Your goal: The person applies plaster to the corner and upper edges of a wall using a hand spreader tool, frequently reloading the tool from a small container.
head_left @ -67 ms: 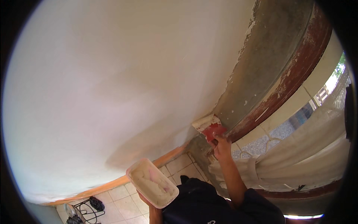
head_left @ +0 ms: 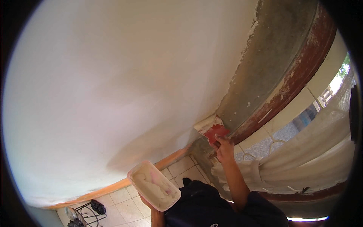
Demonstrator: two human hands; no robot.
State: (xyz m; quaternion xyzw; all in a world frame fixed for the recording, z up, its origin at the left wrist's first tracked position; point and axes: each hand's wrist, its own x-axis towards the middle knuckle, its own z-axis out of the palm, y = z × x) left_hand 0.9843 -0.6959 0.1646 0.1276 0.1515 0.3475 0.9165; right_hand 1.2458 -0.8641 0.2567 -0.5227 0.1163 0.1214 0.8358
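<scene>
My right hand (head_left: 224, 148) grips a red putty knife (head_left: 214, 130) by its near end. The wide blade edge is coated with pale filler and lies against the white wall (head_left: 124, 87), close to the corner with the bare grey strip (head_left: 261, 72). Lower down, my left hand (head_left: 148, 202) holds up a pale rectangular tub (head_left: 154, 186) from beneath; most of its fingers are hidden under the tub. Inside the tub is creamy filler (head_left: 151, 181), with a pinkish smear along one side.
A worn red-brown window frame (head_left: 280, 92) curves along the right. Beside it hangs a gathered cream curtain (head_left: 295, 162). An orange band (head_left: 113, 187) runs along the wall's foot above pale floor tiles (head_left: 128, 208). At lower left stands a black metal rack (head_left: 90, 213) with dark bags.
The putty knife and my right hand have shifted very slightly to the left. The tub in my left hand is almost unmoved.
</scene>
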